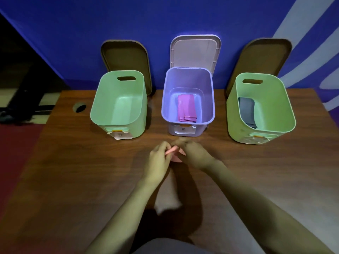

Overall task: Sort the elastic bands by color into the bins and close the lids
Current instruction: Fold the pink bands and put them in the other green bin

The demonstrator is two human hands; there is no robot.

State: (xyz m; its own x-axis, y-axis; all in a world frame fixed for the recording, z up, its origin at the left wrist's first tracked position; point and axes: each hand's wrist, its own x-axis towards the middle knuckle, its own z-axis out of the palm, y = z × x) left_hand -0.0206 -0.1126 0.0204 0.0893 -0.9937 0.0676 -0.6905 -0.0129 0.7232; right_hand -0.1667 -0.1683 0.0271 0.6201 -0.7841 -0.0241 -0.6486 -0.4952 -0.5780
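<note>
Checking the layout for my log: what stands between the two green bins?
In the head view, the purple bin stands between them, lid up, magenta bands inside.

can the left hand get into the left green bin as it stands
Probably yes: the left hand, pinching the pink band, is near the left green bin, whose lid leans back; only bare table lies between.
</note>
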